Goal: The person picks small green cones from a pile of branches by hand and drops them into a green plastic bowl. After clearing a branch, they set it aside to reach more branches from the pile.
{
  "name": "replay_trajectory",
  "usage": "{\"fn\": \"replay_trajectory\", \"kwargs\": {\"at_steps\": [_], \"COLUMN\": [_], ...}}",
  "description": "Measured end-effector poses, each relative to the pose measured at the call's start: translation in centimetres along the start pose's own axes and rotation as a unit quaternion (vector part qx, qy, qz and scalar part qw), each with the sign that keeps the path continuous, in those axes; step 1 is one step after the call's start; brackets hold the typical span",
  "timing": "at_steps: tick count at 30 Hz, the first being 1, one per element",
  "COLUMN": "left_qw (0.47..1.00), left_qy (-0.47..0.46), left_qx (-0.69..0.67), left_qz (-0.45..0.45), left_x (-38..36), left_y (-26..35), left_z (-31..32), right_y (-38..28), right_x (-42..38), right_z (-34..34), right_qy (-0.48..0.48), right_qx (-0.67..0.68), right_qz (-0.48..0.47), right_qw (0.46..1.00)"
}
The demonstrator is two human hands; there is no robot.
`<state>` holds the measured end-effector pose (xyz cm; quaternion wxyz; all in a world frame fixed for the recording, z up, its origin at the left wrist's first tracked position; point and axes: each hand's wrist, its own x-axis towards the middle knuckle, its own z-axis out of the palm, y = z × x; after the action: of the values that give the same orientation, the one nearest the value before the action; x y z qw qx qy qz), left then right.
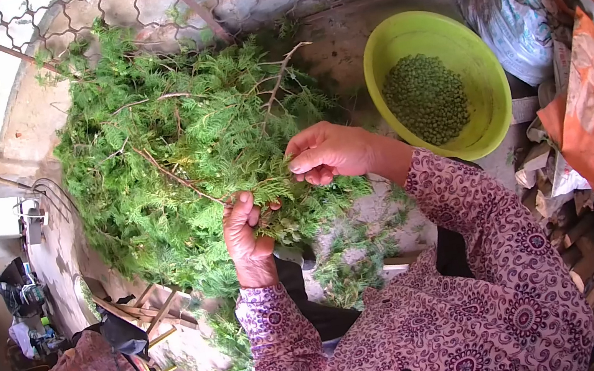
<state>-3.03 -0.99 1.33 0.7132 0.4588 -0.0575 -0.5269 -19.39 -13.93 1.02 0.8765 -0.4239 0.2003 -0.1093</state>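
left hand (245, 228): clamped on green sprig (278, 188) | right hand (326, 151): pinching its tip | green basin (477, 71): near pile's (175, 150) right edge

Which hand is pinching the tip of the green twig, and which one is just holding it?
The right hand pinches at the sprig with its fingertips. The left hand, lower down, is wrapped around the stem in a fist.

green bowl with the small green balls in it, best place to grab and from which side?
Probably the green bowl by its bare rim on the near edge, coming from the right hand's side. The rim flares outward and shows clear all round; sacks crowd the far side, and the branch pile lies left.
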Motion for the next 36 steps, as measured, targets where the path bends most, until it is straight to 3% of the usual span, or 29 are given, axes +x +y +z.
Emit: {"fn": "replay_trajectory", "kwargs": {"at_steps": [1, 3, 4, 5, 6, 10, 12, 13, 14, 15, 16, 20, 23, 26, 28, 30, 36], "left_qw": [1.000, 1.000, 1.000, 0.999, 0.999, 0.996, 0.996, 0.997, 0.997, 0.998, 0.999, 0.999, 0.999, 0.999, 0.999, 0.999, 1.000], "left_qy": [0.013, 0.025, 0.012, -0.002, -0.003, 0.035, 0.003, 0.024, 0.025, 0.035, 0.044, 0.042, 0.036, 0.032, 0.044, 0.053, 0.011], "left_qx": [-0.007, -0.014, 0.014, 0.041, 0.041, 0.083, 0.079, 0.046, 0.043, 0.027, 0.012, -0.011, -0.029, -0.024, -0.005, 0.014, 0.021], "left_qz": [-0.003, -0.007, 0.002, 0.011, 0.011, 0.011, 0.043, 0.052, 0.055, 0.041, 0.025, 0.013, 0.020, 0.010, 0.008, -0.001, 0.018], "left_x": [0.0, 0.0, 0.0, 0.1, 0.0, -0.2, -0.6, -0.7, -0.6, -0.7, -0.7, 0.1, 1.0, 0.8, 0.7, 0.3, 0.7], "left_y": [0.0, -0.1, -0.4, -0.6, -1.0, -1.6, -0.6, -0.3, -0.1, 0.0, 0.2, 0.1, 0.0, 0.0, -0.2, -0.1, -0.6], "left_z": [0.0, 0.0, -0.1, -0.1, 0.0, 0.6, 0.5, 0.9, 0.9, 0.8, 0.8, 0.0, -1.1, -0.6, -0.7, 0.4, -0.4], "right_y": [-0.2, -0.5, 0.0, 0.8, 1.3, 2.0, 1.3, 0.9, -0.8, -0.6, -0.3, -0.7, 0.2, 0.8, 0.8, 1.3, 0.4], "right_x": [-0.1, -0.2, 0.1, 0.6, 1.0, 1.8, 1.6, 1.4, 0.6, 0.6, 0.7, 0.0, 0.6, 0.3, 0.4, 1.0, 0.7], "right_z": [0.2, 0.7, 0.5, 0.2, -0.1, -1.3, -2.5, -2.9, -2.5, -3.1, -3.5, -0.9, -1.2, -0.1, 0.6, 0.2, 0.2], "right_qy": [-0.001, 0.100, 0.101, 0.167, 0.226, 0.267, 0.333, 0.324, 0.256, 0.173, 0.087, 0.068, -0.063, -0.046, -0.044, -0.051, -0.013], "right_qx": [0.000, -0.162, -0.162, -0.320, -0.463, -0.504, -0.541, -0.472, -0.242, -0.085, 0.077, 0.119, 0.117, 0.097, 0.112, 0.176, 0.161], "right_qz": [0.000, -0.037, -0.036, -0.161, -0.278, -0.299, -0.307, -0.289, -0.090, -0.087, -0.080, -0.053, 0.015, 0.091, 0.085, 0.016, 0.008], "right_qw": [1.000, 0.981, 0.981, 0.918, 0.810, 0.766, 0.709, 0.767, 0.932, 0.977, 0.990, 0.989, 0.991, 0.990, 0.989, 0.983, 0.987]}}
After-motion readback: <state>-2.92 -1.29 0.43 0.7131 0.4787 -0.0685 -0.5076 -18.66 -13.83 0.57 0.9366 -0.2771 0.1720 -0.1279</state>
